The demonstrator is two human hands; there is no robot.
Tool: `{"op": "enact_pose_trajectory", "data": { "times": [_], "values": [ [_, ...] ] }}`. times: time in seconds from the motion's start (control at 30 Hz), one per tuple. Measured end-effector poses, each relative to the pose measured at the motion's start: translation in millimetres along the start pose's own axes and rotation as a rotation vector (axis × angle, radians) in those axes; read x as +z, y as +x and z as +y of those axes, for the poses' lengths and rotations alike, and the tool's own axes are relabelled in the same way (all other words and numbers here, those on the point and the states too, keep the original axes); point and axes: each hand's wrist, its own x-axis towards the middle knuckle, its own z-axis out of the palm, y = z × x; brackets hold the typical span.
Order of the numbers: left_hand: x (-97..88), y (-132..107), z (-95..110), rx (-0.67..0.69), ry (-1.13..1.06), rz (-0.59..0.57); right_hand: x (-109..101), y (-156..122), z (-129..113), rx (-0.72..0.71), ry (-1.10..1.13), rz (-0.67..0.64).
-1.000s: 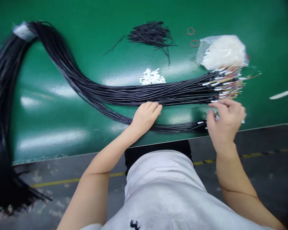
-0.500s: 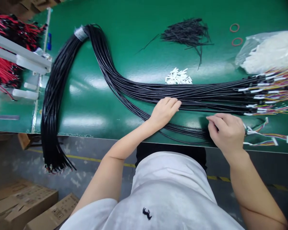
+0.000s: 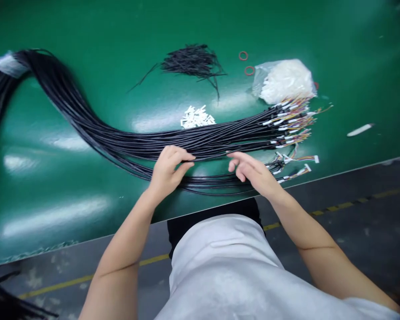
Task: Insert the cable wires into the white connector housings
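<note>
A thick bundle of black cables (image 3: 133, 141) runs across the green table and ends in thin coloured wires with white sleeves (image 3: 288, 120). At its near edge my left hand (image 3: 168, 171) pinches a black cable between thumb and forefinger. My right hand (image 3: 250, 171) is open beside that cable, its forefinger stretched out at the bundle and the other fingers loosely curled. Below both hands lies a smaller group of black cables (image 3: 216, 183), whose coloured ends carry white connectors (image 3: 307, 168).
Behind the bundle lie small white tubes (image 3: 197, 118), a heap of thin black strips (image 3: 190, 61) and red rubber bands (image 3: 250, 70). A clear bag of white pieces (image 3: 286, 82) stands at the back right. A white pen-like object (image 3: 359, 130) lies farther right.
The view has swung right. My right hand has left the smaller group's ends, moved to the main bundle's edge and opened. My left hand now pinches a cable instead of resting on the bundle.
</note>
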Motion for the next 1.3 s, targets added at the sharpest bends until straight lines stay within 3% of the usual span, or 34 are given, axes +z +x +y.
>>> {"op": "enact_pose_trajectory", "data": {
  "times": [0.1,0.17,0.3,0.37,0.43,0.5,0.67,0.77,0.83,0.93,1.03,1.1,1.2,1.27,1.3],
  "values": [
    [-19.2,-5.4,-0.6,0.022,-0.112,-0.010,-5.6,17.2,-3.2,0.082,0.459,0.139],
    [-29.0,-6.4,-0.3,0.007,-0.110,-0.012,-11.2,22.3,-5.1,0.054,0.586,0.208],
    [-38.9,-1.2,4.0,-0.030,-0.001,0.112,-20.6,16.4,-11.6,-0.132,0.428,0.133],
    [-37.8,2.7,6.2,-0.005,0.073,0.131,-26.6,15.2,-17.6,-0.178,0.331,0.189],
    [-34.7,4.6,7.5,0.056,0.121,0.019,-32.0,18.8,-24.8,-0.161,0.325,0.347],
    [-33.4,3.8,7.6,0.098,0.116,-0.171,-34.0,25.4,-31.6,-0.138,0.334,0.402],
    [-44.2,-6.4,9.6,-0.056,-0.136,-0.617,-17.4,38.6,-41.5,-0.032,0.297,0.168],
    [-45.1,-12.7,18.4,-0.200,-0.302,-0.752,-5.8,42.0,-44.6,-0.002,0.301,0.031],
    [-39.1,-15.3,24.3,-0.314,-0.425,-0.768,-3.0,43.9,-45.9,-0.010,0.297,-0.014],
    [-27.5,-15.0,29.8,-0.477,-0.426,-0.607,-4.8,47.6,-46.8,-0.019,0.317,0.011],
    [-19.7,-9.2,33.7,-0.502,-0.292,-0.262,-8.6,55.7,-47.5,0.011,0.436,0.140],
    [-15.9,-5.7,38.4,-0.318,-0.082,0.003,-10.0,65.2,-48.1,0.028,0.531,0.220],
    [-10.7,-10.0,48.6,0.129,0.337,0.301,-10.4,82.6,-48.8,0.004,0.600,0.319],
    [-8.9,-20.9,53.5,0.295,0.491,0.307,-9.0,91.8,-48.5,-0.009,0.582,0.337],
    [-9.0,-27.3,54.2,0.313,0.503,0.230,-7.4,94.5,-47.8,0.009,0.554,0.301]
  ]
}}
